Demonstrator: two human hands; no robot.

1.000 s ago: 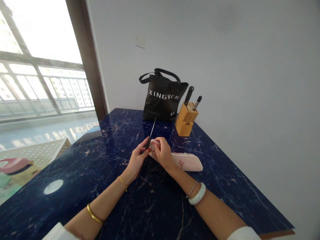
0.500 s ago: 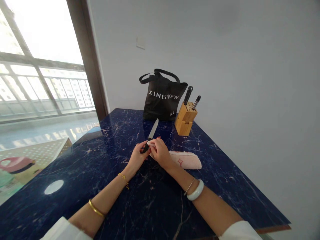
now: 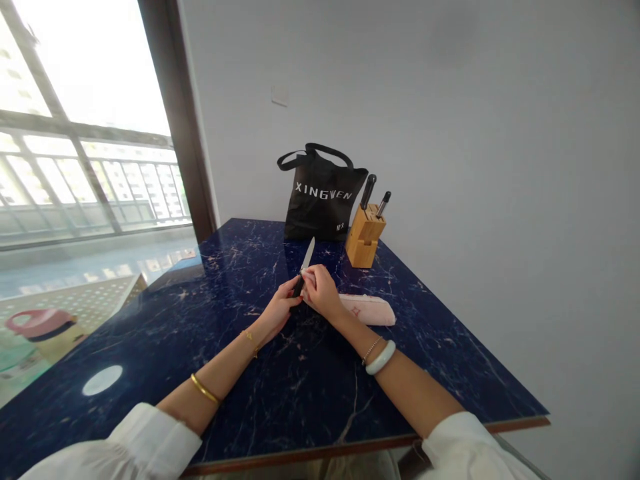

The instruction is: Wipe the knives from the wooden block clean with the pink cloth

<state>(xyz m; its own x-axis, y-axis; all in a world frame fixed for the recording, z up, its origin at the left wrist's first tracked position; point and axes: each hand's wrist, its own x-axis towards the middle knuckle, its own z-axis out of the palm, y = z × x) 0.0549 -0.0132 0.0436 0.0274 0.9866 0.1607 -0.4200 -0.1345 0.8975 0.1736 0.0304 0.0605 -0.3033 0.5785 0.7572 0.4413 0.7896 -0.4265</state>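
Observation:
My left hand (image 3: 283,306) is closed round the black handle of a kitchen knife (image 3: 309,253). The blade points up and away from me, above the dark blue tabletop. My right hand (image 3: 321,291) is closed beside the handle, pinching a pale piece of cloth (image 3: 307,273) against the knife where blade and handle meet. Much of that cloth is hidden by my fingers. Just right of my right hand lies a pale pink bundle (image 3: 370,311) with a reddish star pattern; whether it joins the cloth in my fingers I cannot tell.
A wooden knife block (image 3: 365,241) holding two black-handled tools stands at the back right. Behind it a black tote bag (image 3: 320,207) leans near the wall. The blue marbled table (image 3: 240,253) has a white round spot (image 3: 103,381) at left. Beyond its left edge sits a pink-lidded container (image 3: 43,323).
My right hand and the cloth have shifted slightly up along the knife, towards the base of the blade. My left hand still grips the handle. The view has moved a little.

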